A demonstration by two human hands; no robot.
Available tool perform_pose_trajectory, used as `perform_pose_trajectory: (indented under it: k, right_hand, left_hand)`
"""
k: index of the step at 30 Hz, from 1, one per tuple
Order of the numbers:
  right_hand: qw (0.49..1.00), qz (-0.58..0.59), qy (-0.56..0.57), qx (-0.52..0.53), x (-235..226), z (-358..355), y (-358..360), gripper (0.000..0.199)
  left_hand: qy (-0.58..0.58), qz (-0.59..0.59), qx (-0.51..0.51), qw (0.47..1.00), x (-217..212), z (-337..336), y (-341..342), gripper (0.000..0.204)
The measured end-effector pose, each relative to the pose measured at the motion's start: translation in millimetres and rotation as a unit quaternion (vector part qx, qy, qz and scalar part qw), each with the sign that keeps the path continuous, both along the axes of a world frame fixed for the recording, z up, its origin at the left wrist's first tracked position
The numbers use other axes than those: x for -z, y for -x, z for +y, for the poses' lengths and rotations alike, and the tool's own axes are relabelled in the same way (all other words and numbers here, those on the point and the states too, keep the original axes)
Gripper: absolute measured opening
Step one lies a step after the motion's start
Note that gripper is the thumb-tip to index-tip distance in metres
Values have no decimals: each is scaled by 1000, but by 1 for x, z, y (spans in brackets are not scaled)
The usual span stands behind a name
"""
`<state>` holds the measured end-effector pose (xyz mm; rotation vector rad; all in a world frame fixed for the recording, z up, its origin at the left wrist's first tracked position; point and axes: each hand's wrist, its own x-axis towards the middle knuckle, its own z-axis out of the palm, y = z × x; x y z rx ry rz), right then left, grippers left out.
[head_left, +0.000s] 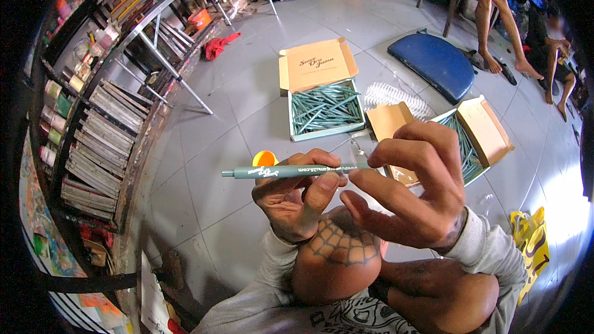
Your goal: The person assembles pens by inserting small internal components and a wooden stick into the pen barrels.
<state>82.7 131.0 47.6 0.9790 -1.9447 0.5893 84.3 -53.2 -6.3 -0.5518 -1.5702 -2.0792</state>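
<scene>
My left hand (288,201) pinches a grey-green pen (247,173) with white lettering, thumb below and fingers behind, and keeps it level above my tattooed knee. At the pen's right end, my right hand (421,192) hovers with curled, spread fingers. Its thumb stands apart from the index finger, and its fingertips are close to the pen; whether they touch it is unclear. Beyond my hands, an open cardboard box (328,132) holds many similar pens (327,105). A second open box (489,127) with more pens is partly hidden behind my right hand.
A yellow-orange round container (265,158) is behind my left hand. Clear ridged plastic (399,99) and a blue padded seat (433,67) lie beyond the boxes. Metal legs (176,74) and loaded shelves (102,142) line the left. Two people sit far right; a yellow bag (533,247) lies nearer.
</scene>
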Motion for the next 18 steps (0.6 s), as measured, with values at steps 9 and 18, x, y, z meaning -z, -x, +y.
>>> perform_pose_trajectory:
  k: [9, 18]
  right_hand:
    - [999, 15, -34, -7, 5, 7, 6, 31]
    - [927, -298, 192, -123, 9, -5, 5, 14]
  left_hand:
    - [49, -1, -8, 999, -8, 3, -2, 19]
    - [191, 112, -125, 967, -3, -5, 8, 18]
